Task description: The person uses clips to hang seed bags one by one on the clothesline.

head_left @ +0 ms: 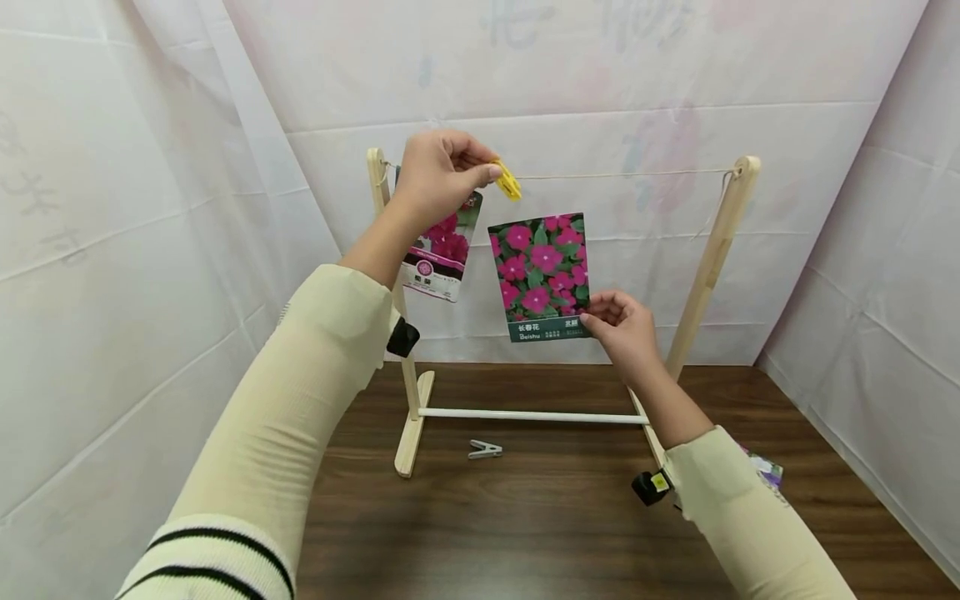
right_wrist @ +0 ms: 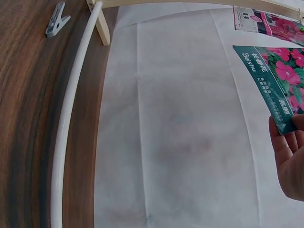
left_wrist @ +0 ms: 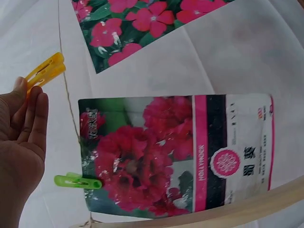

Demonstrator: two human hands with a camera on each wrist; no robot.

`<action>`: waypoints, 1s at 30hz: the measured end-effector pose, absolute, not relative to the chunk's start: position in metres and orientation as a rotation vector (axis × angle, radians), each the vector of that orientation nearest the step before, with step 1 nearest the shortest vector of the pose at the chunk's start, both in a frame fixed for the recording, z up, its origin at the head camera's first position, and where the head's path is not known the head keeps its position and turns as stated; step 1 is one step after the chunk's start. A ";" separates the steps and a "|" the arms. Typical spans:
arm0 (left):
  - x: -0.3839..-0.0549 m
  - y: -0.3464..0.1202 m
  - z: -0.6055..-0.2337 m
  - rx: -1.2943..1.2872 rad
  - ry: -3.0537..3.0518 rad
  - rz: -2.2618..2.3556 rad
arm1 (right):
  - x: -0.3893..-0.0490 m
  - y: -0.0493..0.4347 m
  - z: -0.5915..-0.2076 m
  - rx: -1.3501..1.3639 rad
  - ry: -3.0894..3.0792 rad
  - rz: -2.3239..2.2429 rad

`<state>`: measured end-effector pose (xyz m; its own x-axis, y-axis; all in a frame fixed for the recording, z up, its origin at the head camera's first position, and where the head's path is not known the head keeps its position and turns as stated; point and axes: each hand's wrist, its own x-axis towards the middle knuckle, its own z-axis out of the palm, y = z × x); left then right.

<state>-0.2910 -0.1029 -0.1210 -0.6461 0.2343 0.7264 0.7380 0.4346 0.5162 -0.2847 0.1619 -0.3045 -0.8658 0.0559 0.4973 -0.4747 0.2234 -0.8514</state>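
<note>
My left hand (head_left: 442, 177) pinches a yellow clothespin (head_left: 507, 180) by its handle end, right at the string (head_left: 622, 175) of a wooden rack. The lower right corner of a seed packet with pink flowers (head_left: 542, 271) is pinched between the thumb and fingers of my right hand (head_left: 622, 329). This packet stands upright just below the string, slightly tilted. A second seed packet, with dark pink hollyhock blooms (left_wrist: 137, 152), hangs from the string at the left, held by a green clothespin (left_wrist: 78, 181). In the head view my left hand partly covers that packet.
The rack's wooden posts (head_left: 712, 267) stand on a dark wood table (head_left: 540, 517), joined low down by a white bar (head_left: 532, 415). A grey clothespin (head_left: 485, 449) lies in front of the bar. Another printed packet (head_left: 767, 468) shows partly behind my right sleeve. White cloth (head_left: 570, 75) hangs behind.
</note>
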 end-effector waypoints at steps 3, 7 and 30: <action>-0.292 -0.102 -0.114 -0.817 -2.099 -1.159 | -0.287 0.162 -0.300 0.383 -2.088 1.675; -0.293 -0.101 -0.109 -0.809 -2.099 -1.149 | -0.289 0.162 -0.295 0.374 -2.073 1.690; -0.301 -0.091 -0.104 -0.794 -2.219 -1.143 | -0.296 0.152 -0.277 0.376 -1.979 1.640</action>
<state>-0.3008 -0.0907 -0.1036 -0.6952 0.2619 0.6694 0.6970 0.4733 0.5387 -0.2957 0.1516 -0.2766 -0.8165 0.1223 0.5643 -0.5318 0.2214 -0.8174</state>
